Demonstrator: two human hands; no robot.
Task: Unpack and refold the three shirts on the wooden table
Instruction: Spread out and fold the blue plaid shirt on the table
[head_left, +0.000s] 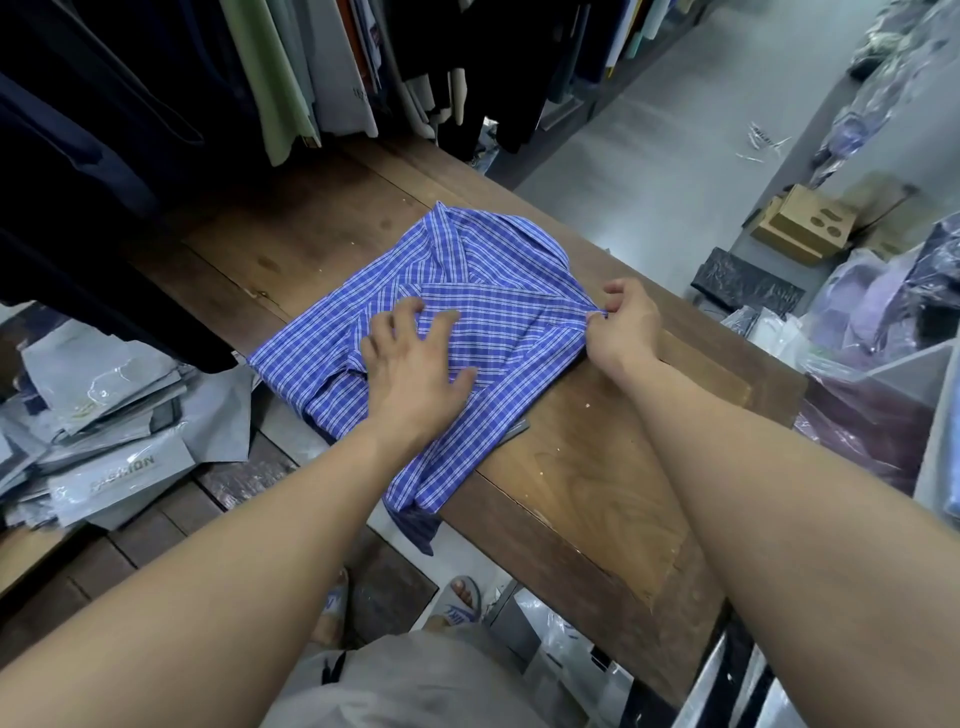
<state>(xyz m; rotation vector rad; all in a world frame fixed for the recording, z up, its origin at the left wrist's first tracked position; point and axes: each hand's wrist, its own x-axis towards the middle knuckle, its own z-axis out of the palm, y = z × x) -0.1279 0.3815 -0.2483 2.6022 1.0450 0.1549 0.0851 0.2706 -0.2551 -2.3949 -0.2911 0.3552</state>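
Blue checked shirt (483, 270) lies partly folded on the wooden table (597, 499) at the centre of the frame, with the collar end toward the top of the picture. Its lower portion overhangs the table's left edge, and a tail of cloth hangs down just below centre. We observe a folded band of cloth running across the middle of the shirt from one hand to the other. The left hand (415, 364) rests palm down on this band, slightly left of centre, with fingers spread and pressing the cloth flat against the layers beneath. The right hand (626, 322) sits at the shirt's right edge, where thumb and forefinger pinch a small point of cloth and the remaining fingers are curled in above it. The two hands are apart, and both bare forearms enter from the bottom of the frame. Hanging garments (270, 78), dark and pale green, fill the upper left and reach down to the table's far end. Grey packaging bags (119, 467) are heaped on the floor at lower left, and one bears the word FASHION. A cardboard box (805, 223) stands at the right, with plastic-wrapped garments (878, 306) just below it along the right edge. We see sandalled feet (462, 597) at bottom centre, beside the table's left edge
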